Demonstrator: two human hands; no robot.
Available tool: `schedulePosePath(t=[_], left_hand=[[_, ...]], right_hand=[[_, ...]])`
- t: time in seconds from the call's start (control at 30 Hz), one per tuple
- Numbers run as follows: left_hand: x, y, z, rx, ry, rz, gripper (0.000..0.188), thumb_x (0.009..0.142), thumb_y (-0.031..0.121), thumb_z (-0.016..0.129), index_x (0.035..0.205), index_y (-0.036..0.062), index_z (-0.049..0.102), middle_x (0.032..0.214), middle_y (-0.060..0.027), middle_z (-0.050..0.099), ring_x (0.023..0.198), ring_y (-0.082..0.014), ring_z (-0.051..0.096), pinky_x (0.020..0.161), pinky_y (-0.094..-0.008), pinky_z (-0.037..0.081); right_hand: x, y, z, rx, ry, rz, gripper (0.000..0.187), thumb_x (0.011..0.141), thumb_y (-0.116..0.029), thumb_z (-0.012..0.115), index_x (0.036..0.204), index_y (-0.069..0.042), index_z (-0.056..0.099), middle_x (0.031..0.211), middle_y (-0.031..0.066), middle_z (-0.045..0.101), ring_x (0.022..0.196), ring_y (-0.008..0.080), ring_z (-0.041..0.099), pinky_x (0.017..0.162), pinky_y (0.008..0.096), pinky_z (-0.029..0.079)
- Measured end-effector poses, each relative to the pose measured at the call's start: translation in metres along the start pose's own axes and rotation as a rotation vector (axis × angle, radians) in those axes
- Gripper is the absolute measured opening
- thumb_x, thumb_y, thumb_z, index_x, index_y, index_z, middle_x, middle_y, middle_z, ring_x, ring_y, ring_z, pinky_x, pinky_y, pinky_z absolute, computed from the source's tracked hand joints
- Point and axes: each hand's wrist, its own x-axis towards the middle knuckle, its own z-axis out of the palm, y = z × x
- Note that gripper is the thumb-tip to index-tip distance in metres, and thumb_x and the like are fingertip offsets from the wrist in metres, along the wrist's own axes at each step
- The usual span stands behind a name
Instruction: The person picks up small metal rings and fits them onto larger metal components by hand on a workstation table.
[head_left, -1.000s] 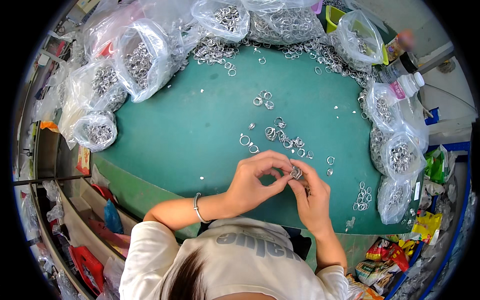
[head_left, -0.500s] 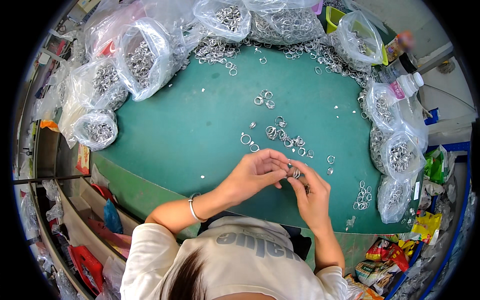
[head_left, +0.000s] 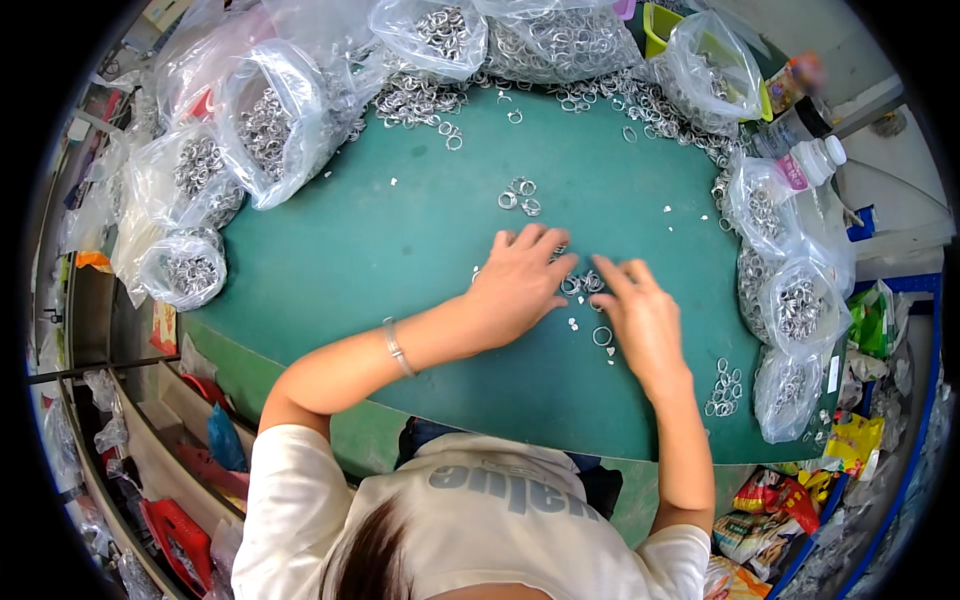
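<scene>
Silver-coloured metal rings (head_left: 582, 284) lie in a cluster on the green tabletop between my hands. My left hand (head_left: 518, 285) reaches palm down over the left side of the cluster, fingers apart and hiding some rings. At the cluster's right edge is my right hand (head_left: 640, 315), slightly blurred, its fingers stretched out and apart. A single ring (head_left: 602, 336) and several small white bits (head_left: 573, 324) rest nearer to me. Beyond my left hand sits a small group of rings (head_left: 509, 201). No ring shows held in either hand.
Clear plastic bags of rings (head_left: 268, 130) line the left and far edges. More bags (head_left: 797, 305) stand along the right edge, by a capped bottle (head_left: 815, 162). A loose ring pile (head_left: 723, 388) lies at the right. A yellow-green bin (head_left: 660, 28) is far right.
My hands have moved apart and away from my body, from being together around rings to reaching over the cluster. A single ring and white bits now show on the table between them.
</scene>
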Motion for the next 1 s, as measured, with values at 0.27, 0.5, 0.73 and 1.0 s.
schedulePosePath(t=[0.27,0.5,0.73,1.0], left_hand=[[-0.003,-0.007,-0.003,-0.057,0.017,-0.056,0.039,0.074,0.004,0.065,0.112,0.0063,0.054,0.118,-0.011,0.046,0.107,-0.0282,0.045,0.084,-0.0392,0.036],[0.001,0.03,-0.024,-0.772,-0.09,-0.101,0.039,0.075,-0.004,0.064,0.113,0.0026,0.057,0.108,-0.0113,0.054,0.1,-0.0263,0.055,0.082,-0.0344,0.047],[-0.013,0.037,-0.012,-1.317,-0.024,-0.433,0.026,0.081,-0.003,0.062,0.107,-0.0018,0.06,0.085,-0.0045,0.061,0.083,-0.0134,0.059,0.076,-0.0261,0.051],[-0.026,0.052,-0.015,-1.253,0.102,-0.378,0.03,0.08,-0.007,0.061,0.109,-0.0027,0.058,0.105,-0.0094,0.056,0.094,-0.016,0.058,0.084,-0.0296,0.051]], right_hand=[[-0.007,0.01,-0.001,0.945,-0.033,0.386,0.029,0.085,-0.002,0.056,0.114,0.0,0.052,0.089,0.0088,0.063,0.067,0.0134,0.057,0.057,0.0255,0.044],[-0.028,-0.004,-0.001,1.465,-0.138,0.545,0.023,0.087,-0.002,0.057,0.11,0.0,0.055,0.09,0.0057,0.064,0.046,-0.0029,0.035,0.037,0.0141,0.022],[-0.042,-0.02,-0.004,1.306,0.046,0.398,0.015,0.086,-0.001,0.058,0.102,0.001,0.059,0.091,0.0049,0.065,0.07,0.0019,0.056,0.051,0.0148,0.037],[-0.045,-0.039,-0.008,0.96,0.155,0.327,0.003,0.087,-0.001,0.057,0.089,0.0,0.058,0.068,-0.0011,0.06,0.053,-0.0007,0.043,0.044,0.0173,0.03]])
